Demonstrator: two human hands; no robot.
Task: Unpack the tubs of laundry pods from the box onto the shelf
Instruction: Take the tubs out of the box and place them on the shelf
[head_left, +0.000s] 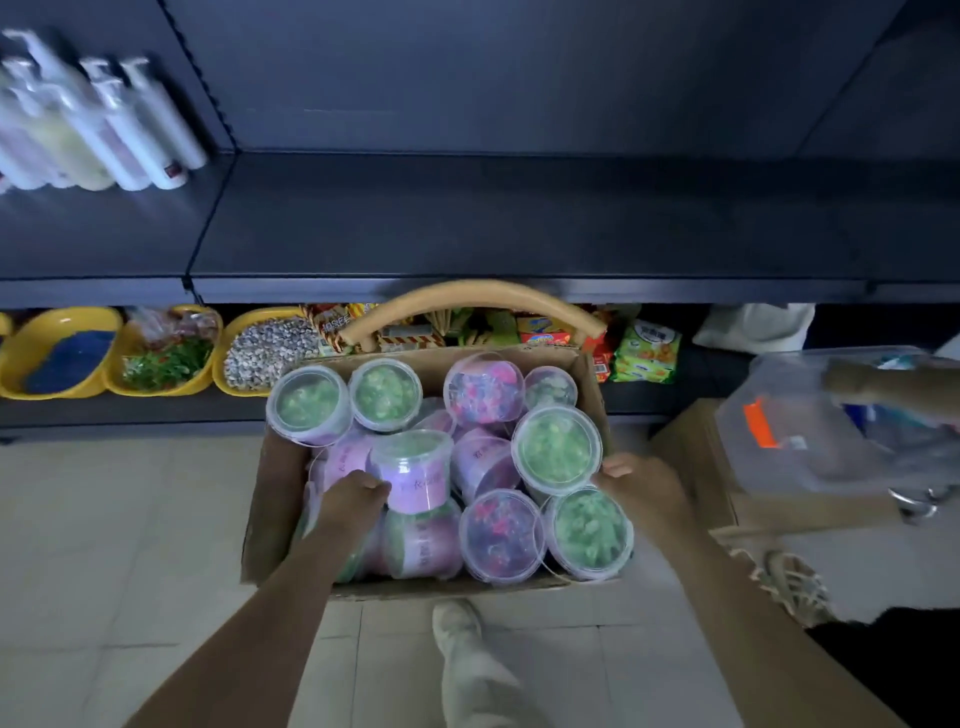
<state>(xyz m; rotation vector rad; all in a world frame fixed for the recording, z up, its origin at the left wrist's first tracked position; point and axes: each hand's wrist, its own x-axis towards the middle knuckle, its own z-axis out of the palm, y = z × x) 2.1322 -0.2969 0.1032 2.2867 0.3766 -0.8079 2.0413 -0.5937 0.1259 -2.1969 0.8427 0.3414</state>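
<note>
A cardboard box (270, 488) stands on the floor in front of me, packed with several clear-lidded tubs of laundry pods, some green, some pink and blue. My left hand (353, 496) grips a tilted tub with a purple label (415, 473) near the box's middle. My right hand (641, 486) holds the right side of a green-pod tub (556, 449) that sits higher than its neighbours. The dark shelf (519, 223) lies above and beyond the box.
White pump bottles (104, 124) stand at the shelf's left end. Below the shelf sit yellow bowls (57, 353), a basket with a tan handle (478, 301) and snack packets. A clear plastic bin (831, 431) rests on another carton at right. My shoe (457, 623) is near the box.
</note>
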